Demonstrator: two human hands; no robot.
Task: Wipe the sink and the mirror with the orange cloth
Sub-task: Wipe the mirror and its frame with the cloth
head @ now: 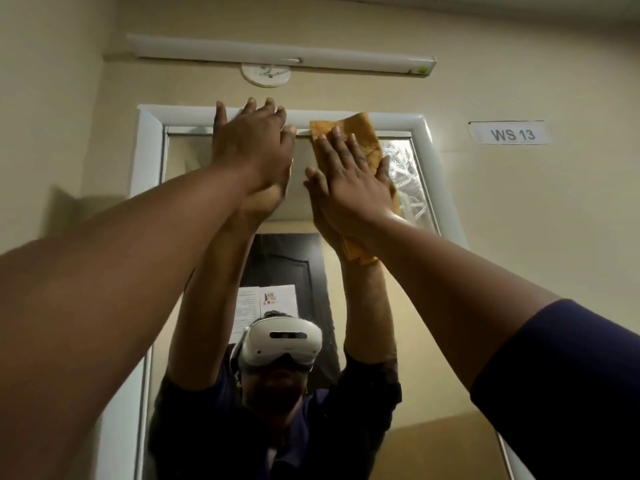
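Cream-painted wall [519, 209] all around, dimly lit. High on it, a long white tube-light fitting [280, 54], unlit. Just below the fitting, a round white ceiling-rose plate [266, 75]. Right of the fitting and lower, a small white label [508, 133] reading "WS 13". Well below the fitting, seen only as a reflection: a dark panelled door [287, 268] with two printed paper sheets [266, 301] stuck on it. Left of the fitting, a soft shadow on the wall.
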